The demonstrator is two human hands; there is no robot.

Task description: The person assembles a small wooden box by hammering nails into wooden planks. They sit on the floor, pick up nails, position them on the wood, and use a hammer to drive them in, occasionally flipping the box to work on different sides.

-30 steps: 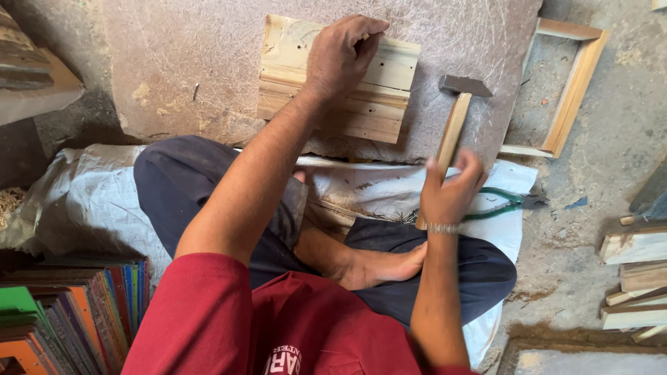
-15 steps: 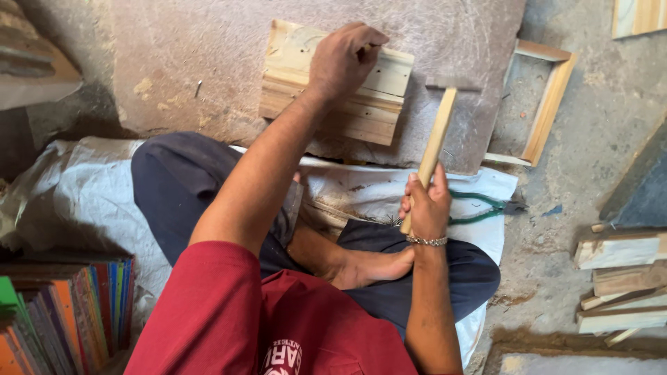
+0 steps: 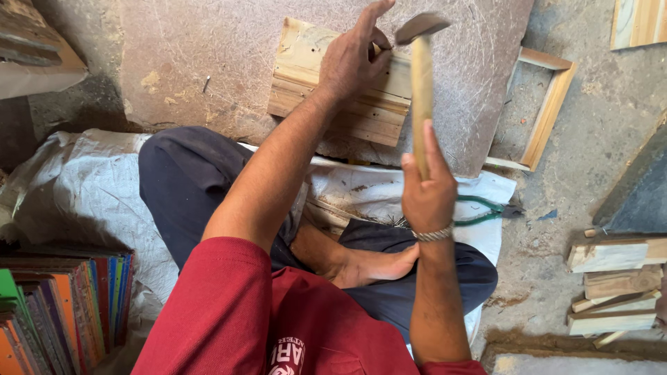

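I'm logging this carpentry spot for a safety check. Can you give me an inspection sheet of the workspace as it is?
Surface: flat stone slab on a concrete floor.
Job's things: stacked wooden pieces; hammer, head above them.
Clutter: green-handled pliers, open wooden frame, wood offcuts, coloured boards.
Grippers: left hand pressing on the wood; right hand gripping the hammer handle.
Cables: nothing seen.
Surroundings: person seated cross-legged on white sacking.
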